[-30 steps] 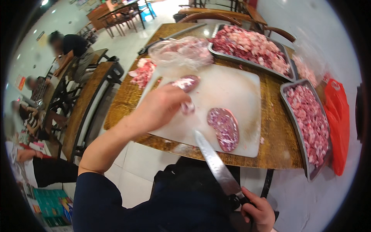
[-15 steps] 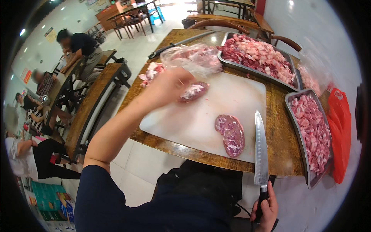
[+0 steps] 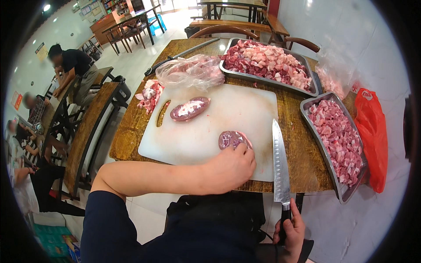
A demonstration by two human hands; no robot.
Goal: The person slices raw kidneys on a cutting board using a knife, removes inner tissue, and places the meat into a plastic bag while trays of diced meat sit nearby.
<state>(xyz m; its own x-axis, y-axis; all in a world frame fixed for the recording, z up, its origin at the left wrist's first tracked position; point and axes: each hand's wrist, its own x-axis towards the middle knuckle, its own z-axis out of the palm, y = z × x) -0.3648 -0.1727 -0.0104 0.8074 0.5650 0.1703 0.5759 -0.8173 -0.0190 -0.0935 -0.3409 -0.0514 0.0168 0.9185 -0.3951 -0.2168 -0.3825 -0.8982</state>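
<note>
My left hand [image 3: 231,170] reaches across the near side of a white cutting board [image 3: 245,105]. Its fingers are curled onto a flat kidney half [image 3: 228,139] with a mottled red and white face; the hand covers the near part of that piece. A second kidney piece [image 3: 190,108], dark red with a white fatty strip, lies by itself near the board's handle slot. In my right hand [image 3: 291,230] is the black handle of a large kitchen knife [image 3: 280,166]. Its blade points away from me along the board's right edge, clear of the kidney.
Two metal trays of cut meat stand behind [image 3: 228,72] and to the right [image 3: 333,175]. A clear plastic bag of meat [image 3: 190,72], fatty scraps [image 3: 150,94] and a sharpening steel [image 3: 188,53] lie at the far left. A red bag [image 3: 370,140] hangs at right. People sit at left.
My left hand has left the far kidney piece and come back toward me onto the near one. The right hand still holds the knife in much the same place. The view has shifted somewhat.
</note>
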